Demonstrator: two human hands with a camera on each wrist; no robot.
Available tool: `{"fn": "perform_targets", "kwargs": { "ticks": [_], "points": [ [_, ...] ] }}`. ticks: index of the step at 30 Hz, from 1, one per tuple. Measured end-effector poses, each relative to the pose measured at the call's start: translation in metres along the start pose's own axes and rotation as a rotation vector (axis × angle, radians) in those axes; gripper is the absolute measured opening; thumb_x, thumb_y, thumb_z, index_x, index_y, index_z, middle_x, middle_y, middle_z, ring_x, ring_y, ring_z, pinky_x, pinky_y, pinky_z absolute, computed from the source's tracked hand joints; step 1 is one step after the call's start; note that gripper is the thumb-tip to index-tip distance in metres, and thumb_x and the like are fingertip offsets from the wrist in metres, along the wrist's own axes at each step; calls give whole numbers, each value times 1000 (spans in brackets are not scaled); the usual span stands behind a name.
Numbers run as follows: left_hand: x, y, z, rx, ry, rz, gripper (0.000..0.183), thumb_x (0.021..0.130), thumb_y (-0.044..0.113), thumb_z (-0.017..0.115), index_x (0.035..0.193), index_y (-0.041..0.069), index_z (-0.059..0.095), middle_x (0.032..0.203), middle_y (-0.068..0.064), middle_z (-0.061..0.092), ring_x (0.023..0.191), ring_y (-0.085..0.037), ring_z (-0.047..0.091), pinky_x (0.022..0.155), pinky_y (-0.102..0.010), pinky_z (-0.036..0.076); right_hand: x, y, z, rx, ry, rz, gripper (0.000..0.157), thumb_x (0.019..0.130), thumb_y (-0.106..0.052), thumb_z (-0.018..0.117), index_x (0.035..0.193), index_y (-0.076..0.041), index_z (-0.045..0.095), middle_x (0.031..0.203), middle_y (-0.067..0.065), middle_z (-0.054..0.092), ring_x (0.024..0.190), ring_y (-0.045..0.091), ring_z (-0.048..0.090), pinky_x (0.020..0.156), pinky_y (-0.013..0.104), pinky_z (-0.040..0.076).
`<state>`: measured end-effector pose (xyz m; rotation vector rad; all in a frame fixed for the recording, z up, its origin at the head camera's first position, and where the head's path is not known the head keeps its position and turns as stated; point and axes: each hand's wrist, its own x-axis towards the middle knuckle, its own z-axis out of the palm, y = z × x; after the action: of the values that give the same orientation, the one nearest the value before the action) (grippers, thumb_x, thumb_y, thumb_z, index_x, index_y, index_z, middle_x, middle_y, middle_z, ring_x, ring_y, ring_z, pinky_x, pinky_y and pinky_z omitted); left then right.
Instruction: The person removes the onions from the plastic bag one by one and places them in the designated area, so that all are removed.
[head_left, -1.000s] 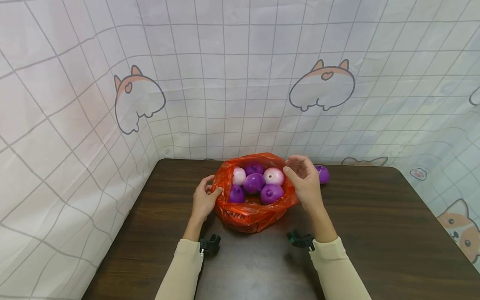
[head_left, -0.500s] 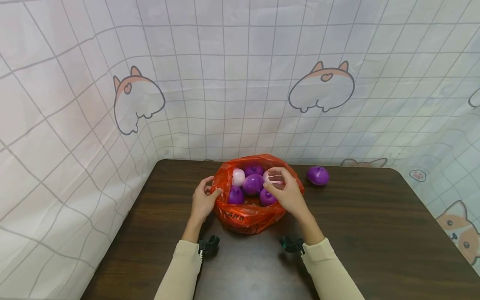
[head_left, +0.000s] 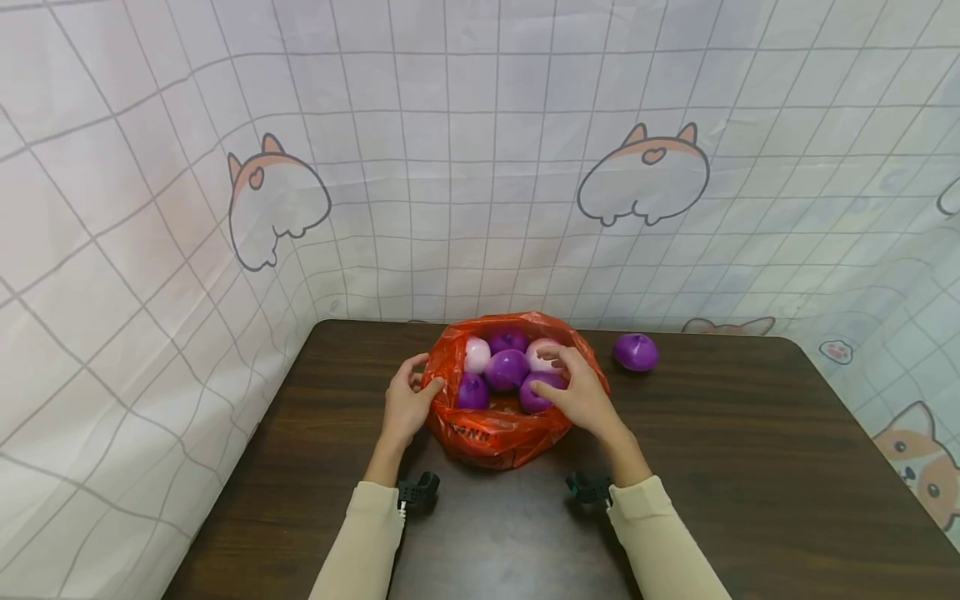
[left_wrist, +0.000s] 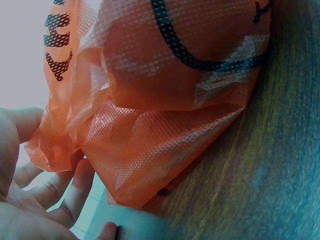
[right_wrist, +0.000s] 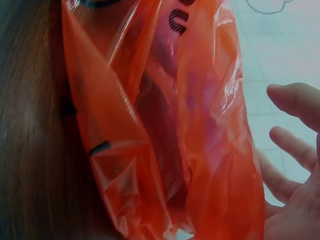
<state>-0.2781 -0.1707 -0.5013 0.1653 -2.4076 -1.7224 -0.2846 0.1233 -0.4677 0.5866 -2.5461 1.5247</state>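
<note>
An orange-red plastic bag (head_left: 502,442) sits with its mouth spread wide on the dark table. Inside lie several glossy purple onions (head_left: 507,369) and two pale pink round ones, one at the left (head_left: 477,355). My left hand (head_left: 407,407) pinches the bag's left rim; in the left wrist view the bag's edge (left_wrist: 55,145) runs between thumb and fingers. Over the right part of the mouth is my right hand (head_left: 581,396), thumb and fingers bent and spread apart around the nearest right purple onion (head_left: 534,398). The right wrist view has its fingers (right_wrist: 295,145) apart beyond the bag.
Another purple onion (head_left: 636,352) lies on the table (head_left: 750,433) to the right of the bag, near the back edge. A white gridded cloth (head_left: 495,167) with cartoon dogs hangs behind and at the sides.
My right hand has moved from the bag's right rim leftward over its mouth, then slightly lower. The loose onion behind it has come into full view. My left hand stays put.
</note>
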Motion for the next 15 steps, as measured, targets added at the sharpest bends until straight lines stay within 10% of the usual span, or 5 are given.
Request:
{"fn": "perform_targets", "kwargs": {
  "ticks": [15],
  "points": [
    [1, -2, 0, -7, 3, -5, 50, 95, 19, 72, 142, 15, 56, 101, -14, 69, 87, -22, 65, 73, -30, 56, -1, 22, 4, -165, -81, 16, 55, 88, -20, 79, 137, -6, 60, 142, 19, 51, 134, 43, 43, 109, 64, 38]
  ]
}}
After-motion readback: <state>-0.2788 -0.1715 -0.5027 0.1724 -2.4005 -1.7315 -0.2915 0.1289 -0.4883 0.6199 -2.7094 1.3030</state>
